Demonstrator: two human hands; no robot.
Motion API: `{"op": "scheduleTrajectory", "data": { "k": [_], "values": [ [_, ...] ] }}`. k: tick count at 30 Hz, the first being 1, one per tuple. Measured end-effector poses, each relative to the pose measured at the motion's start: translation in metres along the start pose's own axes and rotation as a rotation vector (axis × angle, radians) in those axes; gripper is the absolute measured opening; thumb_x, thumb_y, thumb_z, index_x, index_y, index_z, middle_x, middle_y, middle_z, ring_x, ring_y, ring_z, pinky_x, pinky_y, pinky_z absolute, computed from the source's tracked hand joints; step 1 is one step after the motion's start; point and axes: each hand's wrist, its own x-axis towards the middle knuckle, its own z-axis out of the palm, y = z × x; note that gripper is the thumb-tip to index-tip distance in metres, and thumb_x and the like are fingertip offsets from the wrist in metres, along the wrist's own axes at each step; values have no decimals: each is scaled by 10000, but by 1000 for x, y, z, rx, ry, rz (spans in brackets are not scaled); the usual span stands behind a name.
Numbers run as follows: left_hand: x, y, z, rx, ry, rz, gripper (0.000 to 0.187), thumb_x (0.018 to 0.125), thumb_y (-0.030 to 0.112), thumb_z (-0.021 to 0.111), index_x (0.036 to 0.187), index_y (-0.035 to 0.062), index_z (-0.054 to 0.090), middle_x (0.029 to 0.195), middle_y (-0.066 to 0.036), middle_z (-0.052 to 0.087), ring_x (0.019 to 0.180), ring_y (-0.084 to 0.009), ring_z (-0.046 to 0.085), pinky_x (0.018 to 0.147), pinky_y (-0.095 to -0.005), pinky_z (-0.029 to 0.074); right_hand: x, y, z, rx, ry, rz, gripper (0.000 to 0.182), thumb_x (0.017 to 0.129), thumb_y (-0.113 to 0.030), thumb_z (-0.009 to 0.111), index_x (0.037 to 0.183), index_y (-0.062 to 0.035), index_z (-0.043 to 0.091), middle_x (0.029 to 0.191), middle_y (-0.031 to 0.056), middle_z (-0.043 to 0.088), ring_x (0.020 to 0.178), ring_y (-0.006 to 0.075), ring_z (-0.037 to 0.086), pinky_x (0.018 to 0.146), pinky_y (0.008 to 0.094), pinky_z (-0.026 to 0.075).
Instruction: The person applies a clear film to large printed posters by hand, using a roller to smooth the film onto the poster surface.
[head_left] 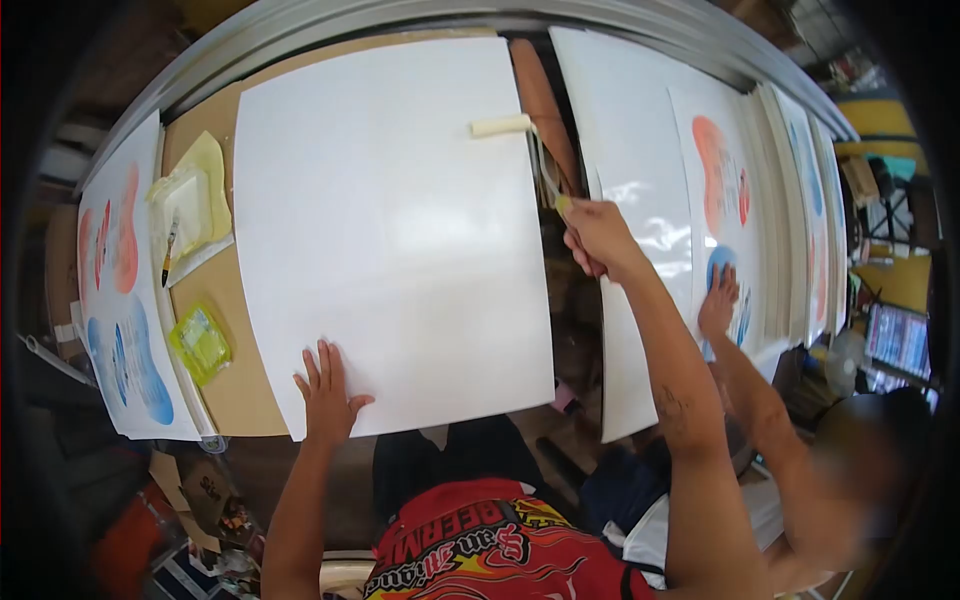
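A large white sheet lies on a brown board. My left hand rests on the sheet's near left corner, its fingers spread. My right hand is closed around the handle of a paint roller, just beyond the sheet's right edge. The roller's pale sleeve is over the sheet's far right part; whether it touches the surface I cannot tell. Left of the sheet, a white tray on yellowish paper has a brush lying across it. A green packet lies nearer to me.
Printed sheets with red and blue shapes lie at the left and right. A co-worker's hand touches the right print. A dark gap separates the two work surfaces. An open cardboard box stands at the lower left.
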Motion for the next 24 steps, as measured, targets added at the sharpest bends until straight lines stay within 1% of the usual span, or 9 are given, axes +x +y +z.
{"op": "scheduleTrajectory", "data": {
  "k": [7, 8, 11, 14, 19, 20, 21, 23, 24],
  "values": [
    [0, -9, 12, 23, 15, -10, 1176, 785, 695, 582, 1616, 14, 105, 1696, -197, 80, 1542, -488, 45, 1154, -735, 147, 148, -98, 24, 93, 50, -103, 290, 927, -216, 573, 686, -62, 520, 558, 65, 525, 364, 165, 464, 354, 325, 367],
    [1, -10, 14, 37, 20, -6, 1181, 779, 712, 566, 1616, 16, 108, 1696, -195, 84, 1542, -487, 49, 1152, -737, 155, 154, -109, 26, 77, 48, -51, 237, 969, -207, 540, 770, -79, 523, 615, 27, 543, 415, 111, 472, 331, 288, 357],
    [1, -3, 5, 4, 6, -28, 1131, 795, 584, 677, 1622, 44, 125, 1703, -158, 93, 1556, -442, 37, 1189, -700, 117, 151, -100, 21, 50, 49, -70, 325, 942, -260, 582, 684, -75, 511, 543, 59, 521, 356, 165, 441, 349, 334, 342],
    [1, -9, 12, 30, 21, -4, 1162, 785, 678, 601, 1620, 31, 116, 1700, -182, 85, 1547, -470, 58, 1154, -737, 159, 91, -52, 9, -33, 4, -88, 310, 987, -213, 515, 720, -57, 506, 551, 66, 519, 335, 162, 427, 330, 333, 338],
    [0, -3, 2, -48, 15, -27, 1120, 796, 561, 693, 1623, 55, 132, 1704, -145, 99, 1555, -440, 54, 1175, -718, 130, -64, 66, -1, -52, -97, 64, 337, 1077, -269, 467, 829, -60, 559, 544, 29, 525, 347, 117, 475, 315, 281, 360],
    [-1, -2, 1, -62, 23, -30, 1106, 800, 544, 699, 1626, 68, 138, 1706, -130, 104, 1558, -428, 54, 1182, -710, 122, -101, 79, 4, -78, -102, 124, 303, 1077, -283, 481, 941, -50, 620, 552, 24, 532, 349, 111, 472, 320, 272, 362],
    [0, -3, 0, -67, 16, -31, 1106, 801, 537, 704, 1625, 66, 136, 1706, -131, 101, 1558, -429, 51, 1181, -712, 118, -131, 98, 9, -25, -93, 109, 326, 1061, -310, 530, 953, -27, 651, 544, 19, 532, 347, 105, 477, 310, 262, 338],
    [0, -2, -1, -79, 3, -36, 1105, 805, 521, 714, 1625, 62, 132, 1707, -132, 95, 1559, -429, 45, 1180, -716, 110, -171, 118, 16, 61, -103, 261, 379, 1064, -257, 519, 1390, -78, 593, 586, 14, 555, 379, 93, 477, 339, 253, 367],
    [0, -2, -1, -78, 8, -33, 1109, 805, 521, 717, 1625, 60, 128, 1708, -132, 89, 1559, -429, 41, 1179, -718, 110, -172, 114, 20, 14, -110, 203, 350, 1067, -252, 516, 1358, -84, 613, 577, 9, 546, 375, 92, 469, 342, 254, 366]
  ]
}}
